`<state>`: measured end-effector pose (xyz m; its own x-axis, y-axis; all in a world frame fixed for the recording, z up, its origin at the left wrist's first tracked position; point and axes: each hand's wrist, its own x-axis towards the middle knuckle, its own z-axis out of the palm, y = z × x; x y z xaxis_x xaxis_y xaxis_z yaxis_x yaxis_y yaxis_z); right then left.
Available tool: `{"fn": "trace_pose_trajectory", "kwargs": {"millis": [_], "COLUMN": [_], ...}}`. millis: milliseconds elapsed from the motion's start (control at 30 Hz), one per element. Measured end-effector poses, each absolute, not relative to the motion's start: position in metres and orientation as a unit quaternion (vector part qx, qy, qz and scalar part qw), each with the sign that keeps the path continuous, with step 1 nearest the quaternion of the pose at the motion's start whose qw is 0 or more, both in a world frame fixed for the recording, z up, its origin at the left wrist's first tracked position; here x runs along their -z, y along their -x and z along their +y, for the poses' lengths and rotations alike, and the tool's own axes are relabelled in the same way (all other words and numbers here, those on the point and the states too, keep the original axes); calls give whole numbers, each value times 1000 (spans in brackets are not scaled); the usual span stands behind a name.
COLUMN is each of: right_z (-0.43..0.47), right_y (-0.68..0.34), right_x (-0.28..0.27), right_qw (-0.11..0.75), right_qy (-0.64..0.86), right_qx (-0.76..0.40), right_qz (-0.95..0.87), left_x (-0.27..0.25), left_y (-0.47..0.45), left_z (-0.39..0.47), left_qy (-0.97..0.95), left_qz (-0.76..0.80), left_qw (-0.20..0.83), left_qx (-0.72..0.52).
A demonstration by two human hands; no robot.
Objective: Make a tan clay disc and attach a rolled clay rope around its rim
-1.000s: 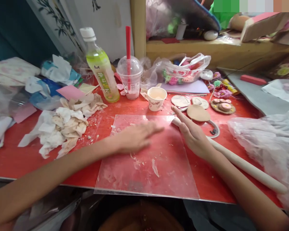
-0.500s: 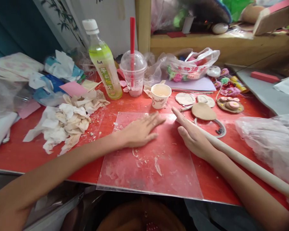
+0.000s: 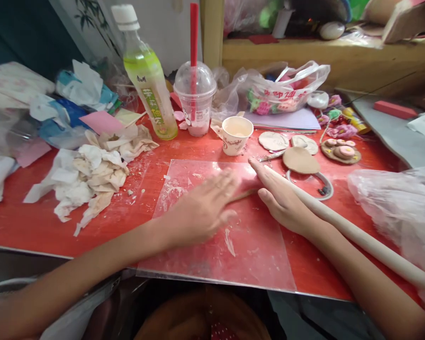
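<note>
My left hand (image 3: 205, 205), slightly blurred, lies flat with fingers stretched over the clear plastic sheet (image 3: 212, 264). A thin brown strand (image 3: 246, 194), looking like a rolled clay coil, runs out from beneath it toward my right hand; its other end is hidden. On the sheet's right side my right hand (image 3: 286, 200) rests on its edge, fingers straight, thumb apart, gripping nothing. Right behind that hand and forearm lies a long pale rod (image 3: 361, 243). A flat brown clay disc (image 3: 301, 160) sits beyond the right fingers. Pale clay scraps (image 3: 229, 242) stick to the sheet.
A paper cup (image 3: 236, 137) of liquid, a domed cup (image 3: 194, 104) with a red straw and a green drink bottle (image 3: 150, 89) stand behind the sheet. Crumpled tissues (image 3: 88, 174) lie left, a plastic bag (image 3: 386, 203) right. Decorated clay pieces (image 3: 341, 152) sit at back right.
My left hand has slid back toward me, uncovering the thin brown strand. My right hand has hardly moved. The view has tilted down slightly.
</note>
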<state>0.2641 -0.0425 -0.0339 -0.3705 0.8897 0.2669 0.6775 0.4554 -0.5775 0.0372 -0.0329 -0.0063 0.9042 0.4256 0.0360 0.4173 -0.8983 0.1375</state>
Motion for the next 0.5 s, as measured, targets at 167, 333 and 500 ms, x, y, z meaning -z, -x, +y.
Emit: {"fn": "trace_pose_trajectory", "kwargs": {"millis": [167,333,500], "right_z": [-42,-38,-33], "right_y": [-264,-264,-258], "right_x": [35,39,34], "right_qw": [210,263,315], "right_qy": [439,401,389], "right_qx": [-160,-124,-78], "right_qz": [-859,-869,-862], "left_x": [14,23,12], "left_y": [12,26,21], "left_z": [-40,-57,-59], "left_qy": [-926,-918,-907], "left_qz": [371,374,381], "left_qw": [-17,-25,-66], "left_qx": [-66,-132,-168]}}
